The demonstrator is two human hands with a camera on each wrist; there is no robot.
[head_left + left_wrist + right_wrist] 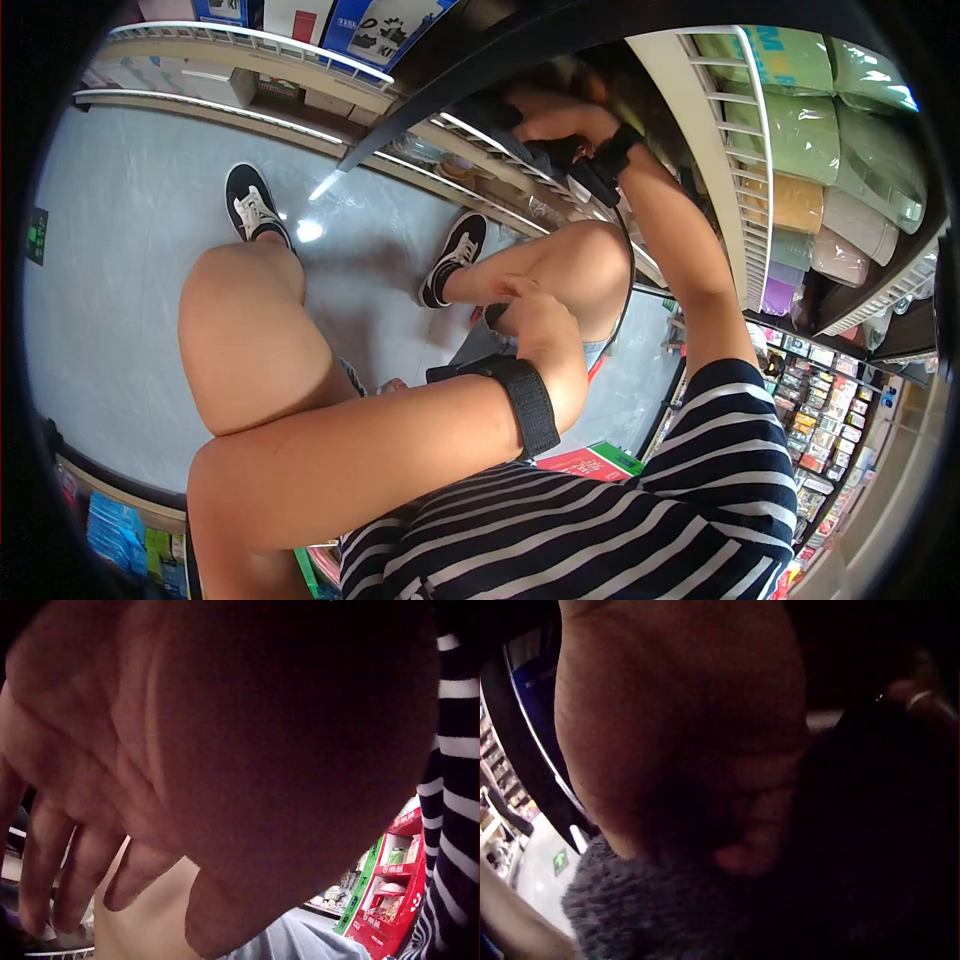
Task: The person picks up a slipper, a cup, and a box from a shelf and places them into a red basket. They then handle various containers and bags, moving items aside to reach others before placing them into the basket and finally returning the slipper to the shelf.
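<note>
My right hand point(560, 118) reaches into a dim lower shelf compartment. In the right wrist view its fingers point(750, 851) curl against a dark grey, fluffy cloth item point(641, 907) and grip it; the item's far side is lost in shadow. My left hand point(535, 315) is by my right knee, holding nothing. Its palm and loosely straight fingers point(75, 877) show large in the left wrist view, above bare skin and pale denim shorts point(300, 937).
A white wire rail point(755, 150) fronts a shelf of plastic-wrapped green, orange and pink packs point(800, 130). A dark post point(420, 80) stands beside the reaching arm. Boxed goods point(385, 30) line the far shelf. Both shoes stand on the shiny floor point(140, 250). Behind me is a red display rack point(390, 892).
</note>
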